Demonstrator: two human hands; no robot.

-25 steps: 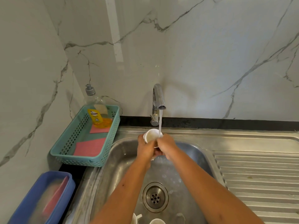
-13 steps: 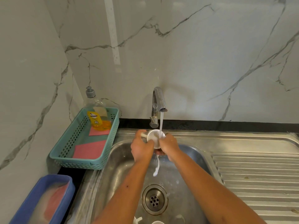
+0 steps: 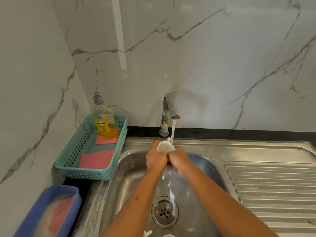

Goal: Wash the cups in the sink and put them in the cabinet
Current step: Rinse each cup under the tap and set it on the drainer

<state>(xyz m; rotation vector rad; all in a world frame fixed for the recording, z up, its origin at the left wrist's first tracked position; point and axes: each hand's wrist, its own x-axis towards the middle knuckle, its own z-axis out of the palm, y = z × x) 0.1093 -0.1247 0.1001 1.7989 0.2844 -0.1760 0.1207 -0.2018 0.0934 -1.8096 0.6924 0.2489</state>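
Cup (image 3: 164, 146), small and white, is held tilted under the running tap (image 3: 171, 106), over the steel sink (image 3: 133, 168). The left hand (image 3: 155, 159) and right hand (image 3: 178, 159) both grip it, fingers curled around, hands touching each other. A teal basket (image 3: 85, 174) stands left of the sink.

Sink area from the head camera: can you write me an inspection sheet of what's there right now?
Surface: steel sink, wet inside; ribbed drainboard beside it.
Job's things: white cup held under the tap, water running; parts of more cups at the bottom edge.
Clutter: teal basket holding a soap bottle and pink cloths; blue tub.
Hands: left hand and right hand both grip the white cup.
Cables: nothing seen.
Surroundings: marble-look wall.
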